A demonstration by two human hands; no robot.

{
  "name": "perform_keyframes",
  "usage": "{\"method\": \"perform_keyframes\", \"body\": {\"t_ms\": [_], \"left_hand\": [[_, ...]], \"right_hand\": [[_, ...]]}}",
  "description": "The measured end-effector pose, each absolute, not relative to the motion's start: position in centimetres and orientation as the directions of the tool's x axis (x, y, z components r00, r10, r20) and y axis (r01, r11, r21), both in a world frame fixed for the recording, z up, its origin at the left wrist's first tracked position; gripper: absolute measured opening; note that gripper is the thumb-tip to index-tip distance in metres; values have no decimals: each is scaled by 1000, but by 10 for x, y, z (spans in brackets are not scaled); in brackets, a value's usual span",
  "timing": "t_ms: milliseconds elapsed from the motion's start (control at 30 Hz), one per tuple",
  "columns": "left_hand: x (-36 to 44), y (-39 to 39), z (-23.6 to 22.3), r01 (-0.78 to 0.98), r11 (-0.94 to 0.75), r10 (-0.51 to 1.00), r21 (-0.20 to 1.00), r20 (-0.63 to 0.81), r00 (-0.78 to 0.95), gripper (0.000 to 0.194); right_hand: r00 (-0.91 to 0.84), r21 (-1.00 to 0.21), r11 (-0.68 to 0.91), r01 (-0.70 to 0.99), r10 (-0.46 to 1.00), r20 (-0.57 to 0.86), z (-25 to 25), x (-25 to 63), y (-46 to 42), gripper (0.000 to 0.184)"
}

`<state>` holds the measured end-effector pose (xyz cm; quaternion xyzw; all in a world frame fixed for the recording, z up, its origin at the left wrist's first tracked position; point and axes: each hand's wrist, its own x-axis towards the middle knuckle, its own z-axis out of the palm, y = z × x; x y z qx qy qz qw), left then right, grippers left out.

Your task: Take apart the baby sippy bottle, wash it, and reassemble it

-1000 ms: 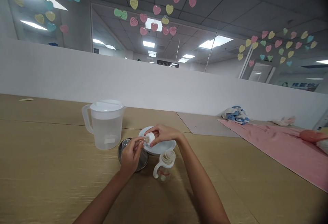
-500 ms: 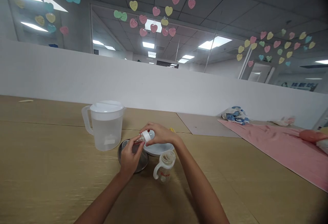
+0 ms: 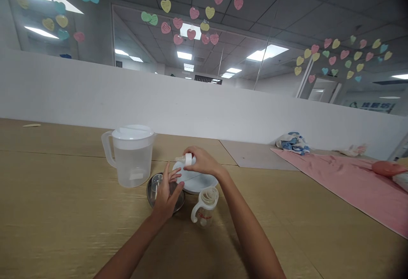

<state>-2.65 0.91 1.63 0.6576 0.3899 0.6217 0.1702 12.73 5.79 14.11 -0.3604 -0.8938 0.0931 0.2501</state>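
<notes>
My right hand [image 3: 204, 161] grips a baby bottle nipple with a white collar ring [image 3: 188, 160] above a white dish [image 3: 199, 184]. The clear nipple points left, toward my left hand [image 3: 165, 198]. That hand is open, fingers apart and holding nothing, over a round metal bowl [image 3: 179, 206]. A clear cap-like piece [image 3: 156, 182] rests in the bowl, partly behind my fingers. Nearer to me, between my forearms, a clear baby bottle [image 3: 204, 213] stands upright without its top. Its white handle faces left, and red print shows on its side.
A lidded translucent pitcher [image 3: 134, 160] with liquid stands left of the bowl. To the right lie a pink cloth [image 3: 344, 185], a crumpled blue and white cloth [image 3: 292, 143] and a reddish object [image 3: 387, 169]. A low white wall [image 3: 191, 109] borders the brown surface at the back.
My left hand has let go of the nipple piece and opened, dropping slightly lower. My right hand has drawn the piece up and to the right, over the white dish.
</notes>
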Motion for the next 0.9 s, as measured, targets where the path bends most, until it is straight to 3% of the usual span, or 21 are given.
{"method": "perform_keyframes", "body": {"t_ms": [133, 200, 267, 400, 500, 700, 900], "left_hand": [[-21, 0, 12, 351, -788, 600, 505, 760, 252, 82], [-14, -4, 10, 372, -850, 514, 373, 744, 427, 97], [-5, -9, 9, 396, -868, 480, 300, 710, 515, 97], [5, -13, 10, 451, -841, 515, 300, 698, 497, 81], [1, -11, 11, 483, -825, 529, 295, 704, 474, 75], [-11, -3, 12, 576, -783, 530, 237, 739, 416, 69], [-11, 1, 10, 602, -759, 546, 247, 745, 383, 55]], "right_hand": [[-468, -471, 600, 647, 799, 377, 157, 140, 47, 38], [-512, -518, 634, 574, 772, 377, 165, 147, 41, 38], [-573, -554, 670, 494, 730, 373, 171, 152, 35, 37], [-688, -573, 689, 444, 672, 274, 181, 159, 23, 36], [-749, -521, 696, 494, 645, 153, 183, 162, 17, 37], [-672, -335, 636, 695, 740, 11, 167, 157, 33, 49], [-624, -284, 576, 767, 772, -119, 157, 148, 45, 51]]}}
